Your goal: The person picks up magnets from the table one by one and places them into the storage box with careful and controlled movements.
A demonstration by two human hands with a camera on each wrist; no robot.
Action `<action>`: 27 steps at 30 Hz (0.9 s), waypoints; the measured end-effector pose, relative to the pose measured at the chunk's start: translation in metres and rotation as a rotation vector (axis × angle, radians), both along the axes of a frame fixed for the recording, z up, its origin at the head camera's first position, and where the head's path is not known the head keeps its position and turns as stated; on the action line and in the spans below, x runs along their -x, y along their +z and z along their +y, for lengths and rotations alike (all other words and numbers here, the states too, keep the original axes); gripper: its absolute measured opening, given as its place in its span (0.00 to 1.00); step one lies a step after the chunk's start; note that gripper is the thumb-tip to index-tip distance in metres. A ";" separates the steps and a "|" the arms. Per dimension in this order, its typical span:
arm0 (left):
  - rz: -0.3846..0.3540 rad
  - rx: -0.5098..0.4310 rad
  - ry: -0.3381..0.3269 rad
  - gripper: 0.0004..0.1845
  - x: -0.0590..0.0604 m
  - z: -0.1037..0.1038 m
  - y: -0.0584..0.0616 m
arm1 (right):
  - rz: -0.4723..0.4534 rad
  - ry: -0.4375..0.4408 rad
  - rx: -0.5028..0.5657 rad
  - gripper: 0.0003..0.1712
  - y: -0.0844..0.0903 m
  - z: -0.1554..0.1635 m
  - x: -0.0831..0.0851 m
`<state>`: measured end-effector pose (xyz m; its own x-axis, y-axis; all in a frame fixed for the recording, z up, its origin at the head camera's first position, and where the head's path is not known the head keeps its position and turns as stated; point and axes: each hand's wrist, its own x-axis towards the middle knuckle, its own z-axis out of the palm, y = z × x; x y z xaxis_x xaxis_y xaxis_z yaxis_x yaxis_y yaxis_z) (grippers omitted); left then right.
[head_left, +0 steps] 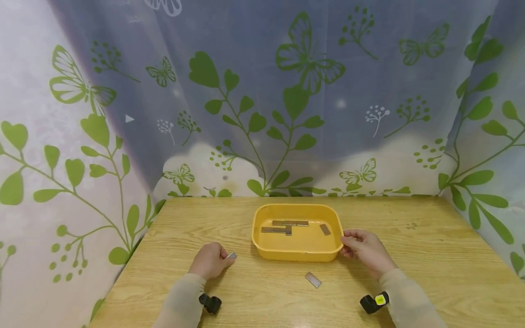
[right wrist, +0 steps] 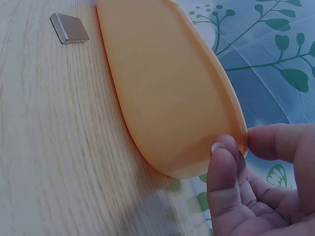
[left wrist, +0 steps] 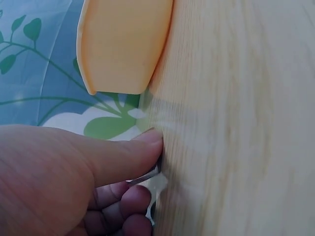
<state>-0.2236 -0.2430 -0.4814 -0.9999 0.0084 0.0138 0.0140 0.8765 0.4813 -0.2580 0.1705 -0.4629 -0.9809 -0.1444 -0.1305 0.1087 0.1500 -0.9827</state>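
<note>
My left hand (head_left: 210,260) pinches a small flat silver metal block (head_left: 232,255) between thumb and fingers, low over the table left of a yellow plastic basin (head_left: 297,256). In the left wrist view most of that block hides behind the thumb (left wrist: 128,156). With thumb and fingertips my right hand (head_left: 366,249) grips the basin's right end at the rim, as the right wrist view also shows. Several similar metal blocks (head_left: 276,230) lie inside the basin, most in two rows to the left, with a tilted one (head_left: 325,229) apart at the right.
Another metal block (head_left: 313,279) lies on the wooden table (head_left: 266,300) in front of the basin. A patterned curtain (head_left: 262,91) with green leaves and butterflies hangs behind the table and along both sides. Each wrist bears a small black camera (head_left: 210,303).
</note>
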 end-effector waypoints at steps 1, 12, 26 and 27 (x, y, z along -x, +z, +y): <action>0.004 -0.005 -0.003 0.14 0.000 0.000 0.000 | 0.000 0.000 0.002 0.23 0.000 0.000 0.000; 0.072 0.030 -0.075 0.15 -0.002 0.005 0.001 | -0.005 0.006 -0.005 0.24 0.000 0.000 0.000; 0.051 -0.034 -0.114 0.12 -0.002 0.006 0.005 | 0.000 0.008 -0.009 0.23 0.002 0.000 -0.001; 0.049 -0.035 -0.118 0.12 -0.002 0.006 0.005 | 0.000 0.009 -0.007 0.23 0.002 0.000 -0.001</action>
<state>-0.2217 -0.2372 -0.4759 -0.9901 0.1243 0.0653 0.1403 0.8503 0.5073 -0.2570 0.1707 -0.4608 -0.9796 -0.1519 -0.1319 0.1078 0.1577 -0.9816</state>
